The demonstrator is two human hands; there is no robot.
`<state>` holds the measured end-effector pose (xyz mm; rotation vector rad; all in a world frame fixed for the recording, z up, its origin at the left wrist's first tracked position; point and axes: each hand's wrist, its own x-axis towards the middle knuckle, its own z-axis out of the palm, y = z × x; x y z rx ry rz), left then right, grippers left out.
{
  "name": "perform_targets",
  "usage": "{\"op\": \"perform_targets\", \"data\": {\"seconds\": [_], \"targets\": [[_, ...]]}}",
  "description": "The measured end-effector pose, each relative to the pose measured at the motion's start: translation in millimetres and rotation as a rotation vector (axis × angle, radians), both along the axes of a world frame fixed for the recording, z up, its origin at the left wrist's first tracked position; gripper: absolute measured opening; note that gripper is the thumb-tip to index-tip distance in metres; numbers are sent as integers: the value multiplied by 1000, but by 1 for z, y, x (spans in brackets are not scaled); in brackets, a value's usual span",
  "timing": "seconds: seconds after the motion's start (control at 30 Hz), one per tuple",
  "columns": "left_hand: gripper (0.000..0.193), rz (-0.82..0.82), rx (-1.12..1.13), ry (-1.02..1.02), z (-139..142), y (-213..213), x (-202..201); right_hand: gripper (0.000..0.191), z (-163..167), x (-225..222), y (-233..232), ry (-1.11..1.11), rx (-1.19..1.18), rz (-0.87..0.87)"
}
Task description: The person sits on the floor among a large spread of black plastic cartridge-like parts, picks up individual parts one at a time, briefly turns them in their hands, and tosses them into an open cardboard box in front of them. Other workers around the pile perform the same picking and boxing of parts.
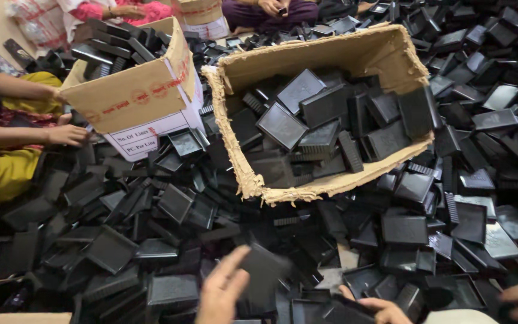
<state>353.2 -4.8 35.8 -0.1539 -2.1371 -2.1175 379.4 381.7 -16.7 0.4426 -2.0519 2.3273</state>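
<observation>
Hands over a heap of black plastic parts.
Our left hand (223,294) pinches a blurred black plastic tray (263,271) between thumb and fingers; our right hand (382,309) lies on the pile (151,252), grip unclear. Beyond, a torn cardboard box (325,192) holds more trays; farther left, another person's hands (67,135) by a second carton (133,96).

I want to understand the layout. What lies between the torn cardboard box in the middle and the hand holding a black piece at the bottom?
In the head view, loose black plastic pieces fill the stretch between the torn cardboard box and the left hand.

Soft even indoor light; glare on glossy black parts (283,125); hands (223,291) motion-blurred (bottom edge).
</observation>
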Motion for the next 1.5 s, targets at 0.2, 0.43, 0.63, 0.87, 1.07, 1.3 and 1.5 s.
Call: {"op": "perform_targets", "data": {"seconds": [0.2, 0.43, 0.63, 0.87, 1.07, 1.3, 1.5], "targets": [[48, -302, -18, 124, -51, 104, 34, 20, 15, 15, -50, 244, -196, 176], [26, -236, -327, 403, -37, 125, 52, 48, 22, 28, -55, 15, 174, -285], [27, -254, -423, 531, -6, 114, 58, 67, 26, 35, -23, -346, -24, 92], [33, -262, -418, 697, -11, 108, 51, 73, 14, 35, -15, -141, -32, 203], [31, -288, -410, 701, -14, 109, 45, 76, 8, 26, -8, -375, -62, 226], [36, -232, -363, 420, -13, 132, 52, 85, 18, 31, -7, -82, 360, 207], [31, -337, -495, 592, -2, 105, 43, 75, 23, 32, -14, -164, 405, 229]]}}
